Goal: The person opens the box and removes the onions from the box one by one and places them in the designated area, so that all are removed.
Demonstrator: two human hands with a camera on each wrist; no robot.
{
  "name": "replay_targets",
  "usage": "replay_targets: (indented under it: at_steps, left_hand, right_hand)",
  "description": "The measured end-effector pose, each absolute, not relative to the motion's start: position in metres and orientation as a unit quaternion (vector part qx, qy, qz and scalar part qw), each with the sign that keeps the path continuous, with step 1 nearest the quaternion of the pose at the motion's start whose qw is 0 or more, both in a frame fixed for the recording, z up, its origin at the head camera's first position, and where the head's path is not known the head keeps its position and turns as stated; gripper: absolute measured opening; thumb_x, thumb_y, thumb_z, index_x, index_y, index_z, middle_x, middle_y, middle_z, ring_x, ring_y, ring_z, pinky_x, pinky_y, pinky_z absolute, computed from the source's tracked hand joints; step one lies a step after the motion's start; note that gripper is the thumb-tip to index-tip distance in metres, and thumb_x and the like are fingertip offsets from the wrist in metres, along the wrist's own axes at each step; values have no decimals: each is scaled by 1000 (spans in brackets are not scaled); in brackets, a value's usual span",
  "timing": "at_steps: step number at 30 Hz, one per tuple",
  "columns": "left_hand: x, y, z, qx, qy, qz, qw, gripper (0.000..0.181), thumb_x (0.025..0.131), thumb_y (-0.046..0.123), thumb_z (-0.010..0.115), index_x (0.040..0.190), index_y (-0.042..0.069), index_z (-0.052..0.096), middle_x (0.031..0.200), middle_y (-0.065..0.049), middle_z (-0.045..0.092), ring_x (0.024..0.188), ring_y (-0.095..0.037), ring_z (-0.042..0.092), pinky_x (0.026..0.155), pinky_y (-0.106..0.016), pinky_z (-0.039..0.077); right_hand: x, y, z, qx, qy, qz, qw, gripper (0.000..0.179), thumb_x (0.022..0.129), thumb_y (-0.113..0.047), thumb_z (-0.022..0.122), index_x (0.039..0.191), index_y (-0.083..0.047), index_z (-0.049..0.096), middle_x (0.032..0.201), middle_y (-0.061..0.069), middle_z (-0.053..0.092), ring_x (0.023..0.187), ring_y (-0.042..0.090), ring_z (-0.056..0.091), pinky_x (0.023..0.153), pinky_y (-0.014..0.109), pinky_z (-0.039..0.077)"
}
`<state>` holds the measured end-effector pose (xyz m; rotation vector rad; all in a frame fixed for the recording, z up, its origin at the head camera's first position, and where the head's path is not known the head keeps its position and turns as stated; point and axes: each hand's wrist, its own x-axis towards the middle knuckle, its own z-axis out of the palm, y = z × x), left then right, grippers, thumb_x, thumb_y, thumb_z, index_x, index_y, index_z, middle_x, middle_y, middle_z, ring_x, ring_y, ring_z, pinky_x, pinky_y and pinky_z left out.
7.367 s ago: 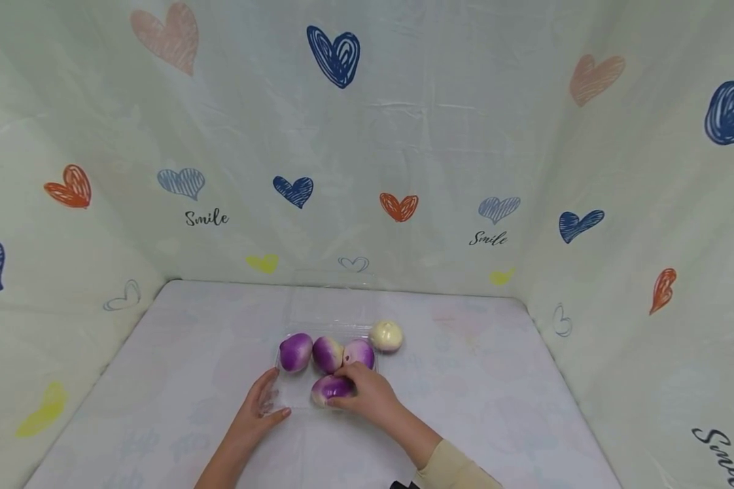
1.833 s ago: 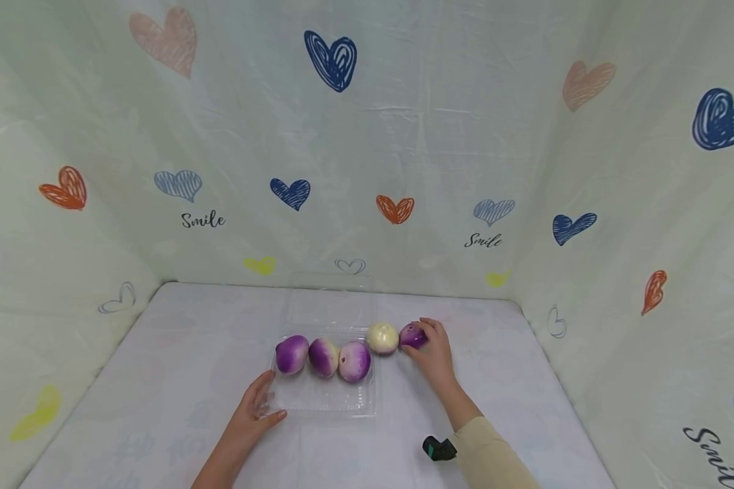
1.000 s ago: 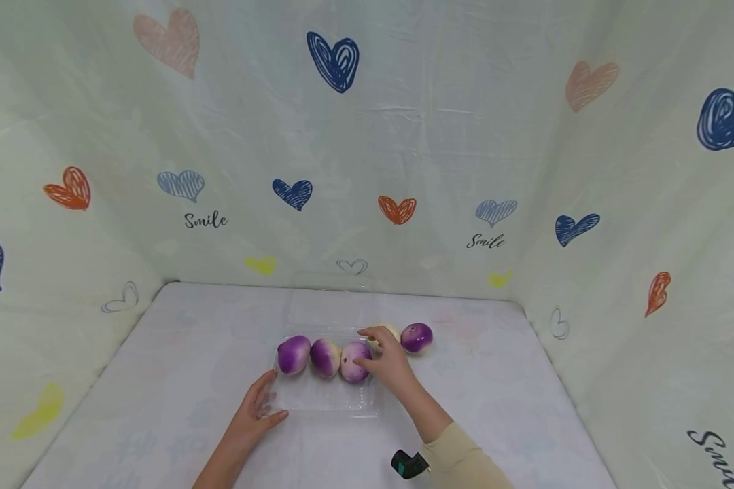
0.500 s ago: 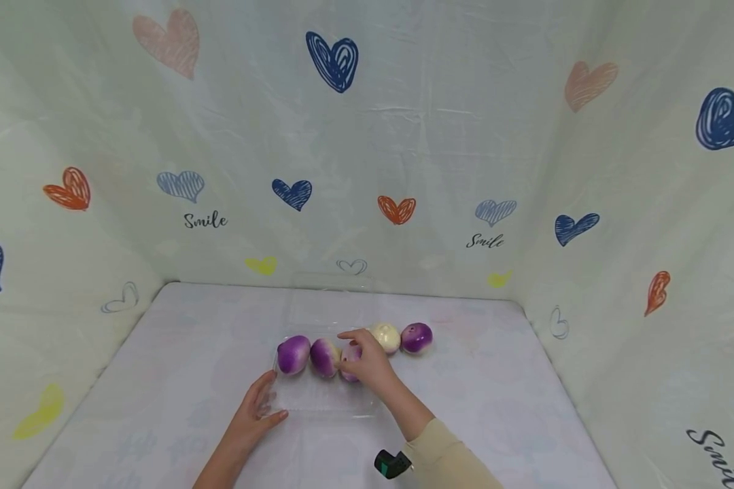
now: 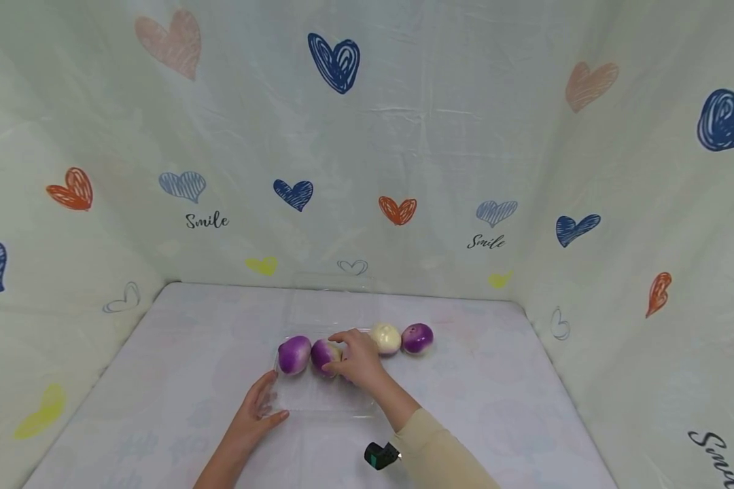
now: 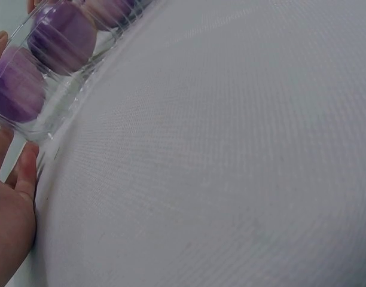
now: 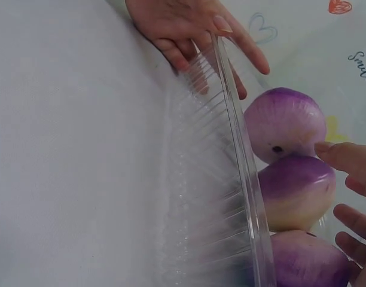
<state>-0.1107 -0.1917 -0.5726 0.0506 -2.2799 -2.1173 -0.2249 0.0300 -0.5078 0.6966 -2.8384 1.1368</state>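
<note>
A hinged clear plastic container (image 5: 327,409) lies with its lid folded back. Inside, along the back, sit a left turnip (image 5: 294,355), a middle turnip (image 5: 322,354) and a right one, all purple and white. My left hand (image 5: 249,413) holds the container's front left corner, thumb at the front and fingers along the left side. My right hand (image 5: 359,358) is over the right turnip, mostly hiding it. Its thumb and fingers are spread around the middle turnip. In the right wrist view its thumb (image 7: 345,158) is right at a turnip's surface, the other fingers apart.
Right of the container on the white table (image 5: 495,394) stand a cream turnip (image 5: 386,339) and a purple turnip (image 5: 417,338), side by side. A black device (image 5: 380,456) is at my right sleeve. A heart-printed curtain (image 5: 428,149) encloses the table.
A purple turnip went from the container's front to the table, beside the cream one, and was released. My right hand then came back left over the container to the middle turnip. Left hand stayed.
</note>
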Motion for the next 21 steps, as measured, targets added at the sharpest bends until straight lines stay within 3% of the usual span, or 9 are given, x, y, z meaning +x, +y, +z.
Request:
replay_targets:
  at_steps: [5, 12, 21]
  left_hand:
    - [-111, -192, -572, 17, -727, -686, 13, 80, 81, -5, 72, 148, 0, 28, 154, -28, 25, 128, -45, 36, 100, -53, 33]
    - [-111, -191, -571, 29, -723, -690, 2, 81, 81, -5, 73, 148, 0, 27, 155, -28, 22, 132, -49, 33, 104, -61, 27]
    - [-112, -192, -569, 42, -726, -686, -13, 83, 82, -4, 73, 150, 1, 25, 156, -27, 20, 134, -50, 29, 106, -62, 25]
  right_hand:
    - [-227, 26, -513, 219, -925, 311, 8, 56, 70, -38, 87, 117, -14, 69, 104, 3, 62, 100, 25, 54, 84, 39, 39]
    - [-229, 22, -519, 203, -937, 283, 6, 60, 67, -40, 88, 119, -18, 67, 102, 2, 61, 100, 26, 53, 87, 43, 35]
    - [-230, 22, -522, 196, -938, 286, -7, 62, 68, -38, 88, 123, -19, 66, 118, -2, 66, 113, 28, 53, 94, 46, 32]
